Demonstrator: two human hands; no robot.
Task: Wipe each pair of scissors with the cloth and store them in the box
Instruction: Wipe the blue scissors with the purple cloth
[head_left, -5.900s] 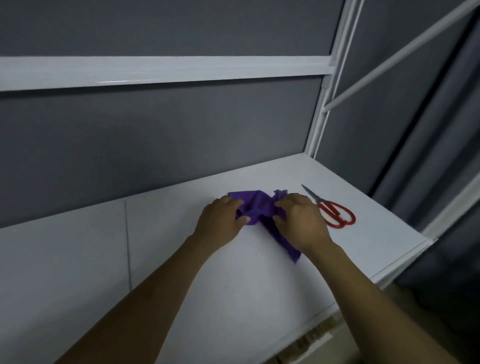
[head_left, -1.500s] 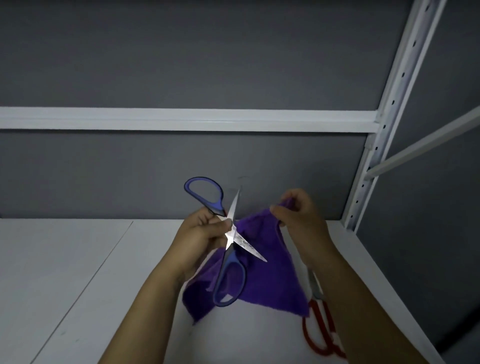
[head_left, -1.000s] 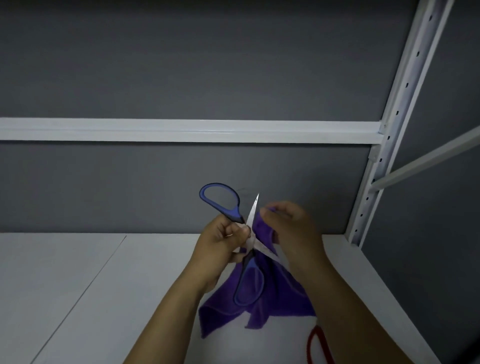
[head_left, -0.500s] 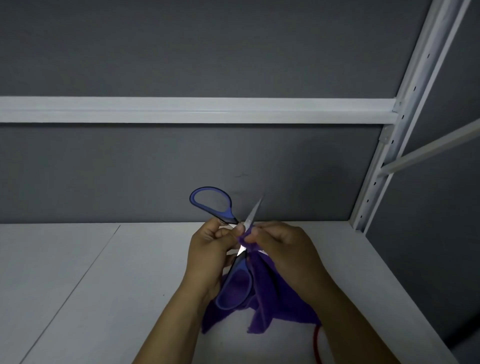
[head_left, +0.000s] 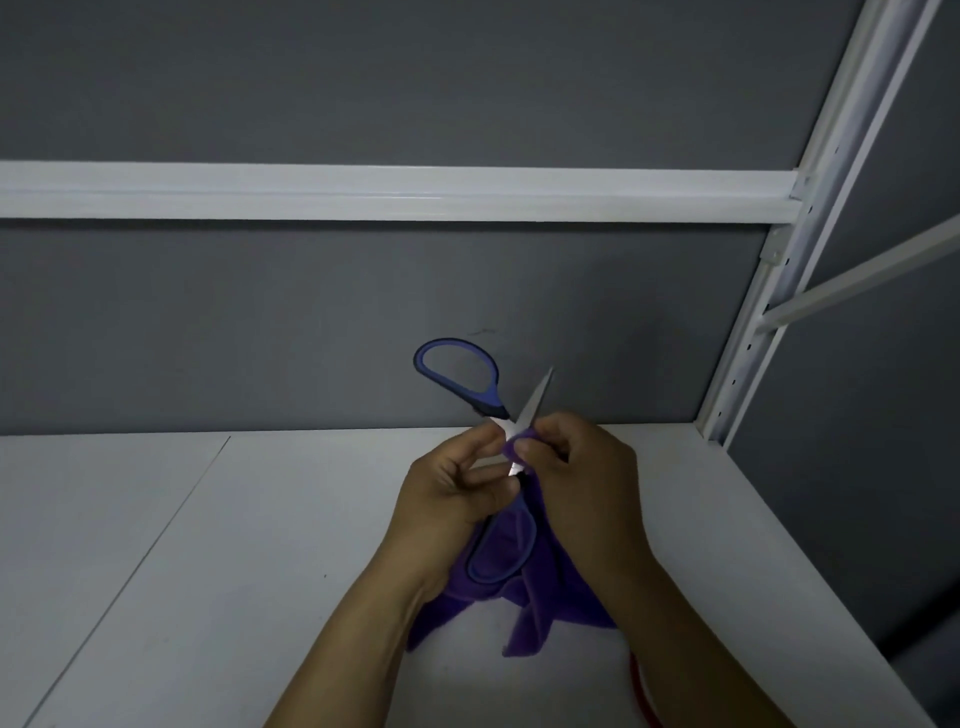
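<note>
left hand (head_left: 452, 493): clamped on scissors (head_left: 492, 399) at pivot
right hand (head_left: 587, 483): pinching cloth (head_left: 550, 587) round blade (head_left: 535, 402) base
wipe: draw pivot-to-tip, cloth covering the edge, left grip steady

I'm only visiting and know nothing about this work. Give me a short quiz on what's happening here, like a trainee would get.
1. True or false: the blue scissors lie flat on the white shelf.
2. What colour is the cloth hanging below the scissors? A green, B purple, C yellow.
3. Fill in: the ___ hand pinches the cloth round a blade.

Key
1. False: they are held up off the shelf, handles spread apart.
2. B.
3. Right: the right hand pinches the cloth, while the left hand grips the scissors near the pivot.
</note>
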